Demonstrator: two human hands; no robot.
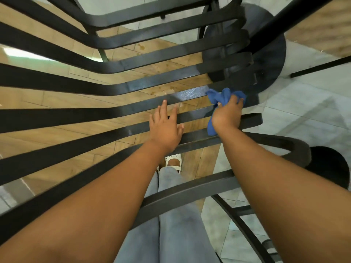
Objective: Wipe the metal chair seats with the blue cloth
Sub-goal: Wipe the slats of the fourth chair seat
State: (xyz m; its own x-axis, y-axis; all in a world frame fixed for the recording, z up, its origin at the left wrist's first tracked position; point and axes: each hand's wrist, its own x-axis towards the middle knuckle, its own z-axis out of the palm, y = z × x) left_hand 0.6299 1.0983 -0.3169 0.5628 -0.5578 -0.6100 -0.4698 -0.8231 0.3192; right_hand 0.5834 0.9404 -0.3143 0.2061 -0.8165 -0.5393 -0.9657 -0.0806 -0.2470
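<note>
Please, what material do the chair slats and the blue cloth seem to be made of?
Chair slats: apparently metal with dark matte paint; thin, rigid, smoothly bent strips with a faint speckled sheen. Blue cloth: soft woven fabric, possibly microfibre; it bunches and folds in the right hand.

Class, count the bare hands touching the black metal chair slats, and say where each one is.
2. The left hand rests flat on the middle black metal chair slats; the right hand grips the blue cloth near their right end.

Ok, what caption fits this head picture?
Right hand wipes black chair slats with blue cloth; left hand rests flat.
</note>
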